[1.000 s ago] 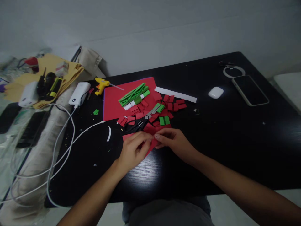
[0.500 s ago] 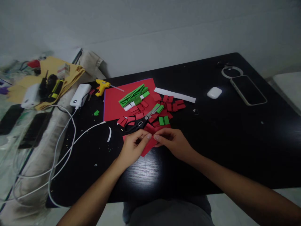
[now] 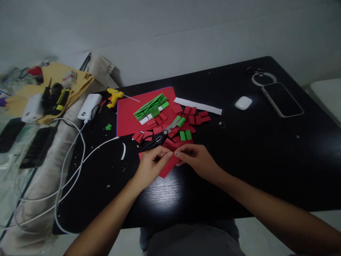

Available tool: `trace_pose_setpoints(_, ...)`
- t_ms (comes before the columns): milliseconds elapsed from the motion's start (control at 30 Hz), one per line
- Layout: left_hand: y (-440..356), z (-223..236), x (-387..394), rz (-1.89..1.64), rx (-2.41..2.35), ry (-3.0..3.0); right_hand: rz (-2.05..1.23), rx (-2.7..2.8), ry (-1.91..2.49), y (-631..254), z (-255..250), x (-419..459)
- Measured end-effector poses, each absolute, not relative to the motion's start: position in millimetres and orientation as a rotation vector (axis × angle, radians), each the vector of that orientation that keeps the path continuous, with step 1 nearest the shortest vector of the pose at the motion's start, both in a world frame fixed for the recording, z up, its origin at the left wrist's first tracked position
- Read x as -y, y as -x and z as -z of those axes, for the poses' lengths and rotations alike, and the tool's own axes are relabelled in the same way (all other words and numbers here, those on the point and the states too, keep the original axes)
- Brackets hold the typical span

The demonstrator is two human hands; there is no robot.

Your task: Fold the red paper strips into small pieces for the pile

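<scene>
A piece of red paper (image 3: 166, 169) is pinched between my left hand (image 3: 153, 164) and my right hand (image 3: 195, 158), whose thumb tips almost meet at its upper edge. The fingers of both hands are curled and partly hidden behind the paper. Just beyond them lie black-handled scissors (image 3: 157, 138), blades pointing away to the right. Around the scissors are several small folded red paper pieces (image 3: 195, 119) and a folded green piece (image 3: 185, 135). A bundle of pleated green paper (image 3: 151, 107) rests on a large red sheet (image 3: 126, 121).
A yellow glue gun (image 3: 114, 96) lies at the back left near a white power bank (image 3: 90, 106) with a white cable (image 3: 84, 149). A white paper strip (image 3: 198, 105) lies behind the red pieces. To the right are a white earbud case (image 3: 243, 102) and a phone (image 3: 282, 100).
My left thumb has straightened and moved up beside the right thumb, and more of the red paper shows below the hands. Over the last half second both hands have hardly moved.
</scene>
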State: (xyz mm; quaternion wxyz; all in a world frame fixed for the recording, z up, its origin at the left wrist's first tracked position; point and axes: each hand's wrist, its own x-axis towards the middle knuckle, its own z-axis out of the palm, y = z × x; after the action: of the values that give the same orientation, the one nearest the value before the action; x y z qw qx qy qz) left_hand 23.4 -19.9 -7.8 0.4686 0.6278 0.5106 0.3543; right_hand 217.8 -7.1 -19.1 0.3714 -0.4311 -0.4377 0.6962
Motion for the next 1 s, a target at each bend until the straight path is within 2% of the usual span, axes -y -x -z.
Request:
trace_pose_setpoints(533,-22,9,21,-0.905,-1.260,-1.540,-1.824,1.001,1.036,-217,22,7)
trace_pose_setpoints(1000,-23,6,23,-0.926,-1.224,-1.574,-1.524,1.306,1.045,-218,18,16)
